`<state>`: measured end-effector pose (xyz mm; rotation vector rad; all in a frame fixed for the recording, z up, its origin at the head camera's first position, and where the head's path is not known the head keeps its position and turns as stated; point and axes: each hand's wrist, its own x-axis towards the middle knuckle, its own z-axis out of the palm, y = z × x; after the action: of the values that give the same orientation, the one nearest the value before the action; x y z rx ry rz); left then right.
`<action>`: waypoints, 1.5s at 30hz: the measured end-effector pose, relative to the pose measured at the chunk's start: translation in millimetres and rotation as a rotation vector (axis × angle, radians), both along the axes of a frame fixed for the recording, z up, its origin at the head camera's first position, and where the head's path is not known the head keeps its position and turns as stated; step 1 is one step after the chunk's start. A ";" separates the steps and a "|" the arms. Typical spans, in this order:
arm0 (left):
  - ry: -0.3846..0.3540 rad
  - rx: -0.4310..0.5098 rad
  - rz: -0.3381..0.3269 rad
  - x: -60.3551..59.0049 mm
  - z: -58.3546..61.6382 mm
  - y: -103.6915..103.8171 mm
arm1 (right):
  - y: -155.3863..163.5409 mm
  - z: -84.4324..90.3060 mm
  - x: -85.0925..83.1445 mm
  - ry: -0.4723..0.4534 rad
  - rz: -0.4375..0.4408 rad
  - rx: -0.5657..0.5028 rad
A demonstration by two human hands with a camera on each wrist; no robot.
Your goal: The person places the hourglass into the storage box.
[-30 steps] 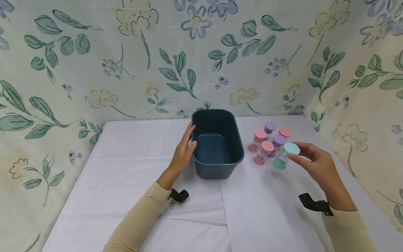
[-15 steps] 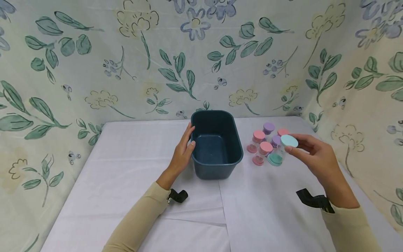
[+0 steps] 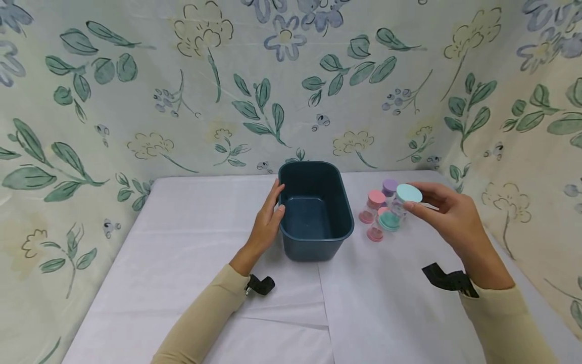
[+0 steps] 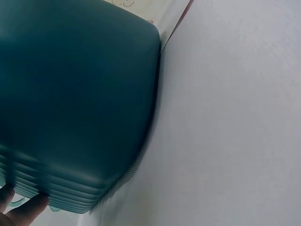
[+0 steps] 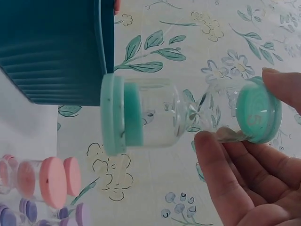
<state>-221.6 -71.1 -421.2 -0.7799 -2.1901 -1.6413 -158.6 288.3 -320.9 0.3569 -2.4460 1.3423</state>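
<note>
My right hand (image 3: 443,215) pinches a clear hourglass with teal end caps (image 3: 397,208) by its upper end and holds it in the air, tilted, above the other timers. In the right wrist view the teal hourglass (image 5: 155,115) lies sideways between my thumb and fingers (image 5: 225,183). A dark teal plastic tub (image 3: 314,210) stands mid-table with nothing visible inside. My left hand (image 3: 268,220) rests against the tub's left wall, thumb on the rim. The left wrist view is filled by the tub's wall (image 4: 80,103), my fingertips (image 4: 26,209) at its ribbed rim.
Pink-capped (image 3: 372,205) and purple-capped (image 3: 389,187) hourglasses stand grouped on the white tablecloth (image 3: 191,263) right of the tub. Floral fabric walls (image 3: 291,91) close in the back and both sides. Open cloth lies in front of and left of the tub.
My right hand has lifted the teal hourglass up and to the left, toward the tub, over the cluster of timers. My left hand has stayed on the tub.
</note>
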 end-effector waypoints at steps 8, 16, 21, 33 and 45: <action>0.003 -0.007 0.013 -0.7 -0.8 0.4 | -19.0 15.3 -7.7 0.044 0.041 0.004; 0.035 0.008 0.008 -3.4 -1.6 -0.8 | -41.5 23.8 -16.9 0.059 0.122 -0.024; 0.043 0.005 0.004 -4.8 -1.4 -0.5 | -53.3 22.9 -23.0 0.038 0.169 -0.053; 0.036 0.000 0.013 -6.6 0.2 -2.7 | -85.4 7.6 -43.0 -0.093 0.257 -0.098; 0.039 0.011 0.007 -8.2 1.4 -2.0 | -109.4 -0.7 -57.8 -0.145 0.318 0.031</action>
<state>-229.9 -73.1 -419.7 -0.7936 -2.1527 -1.6198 -216.4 178.9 -321.6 0.7050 -2.6133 1.5035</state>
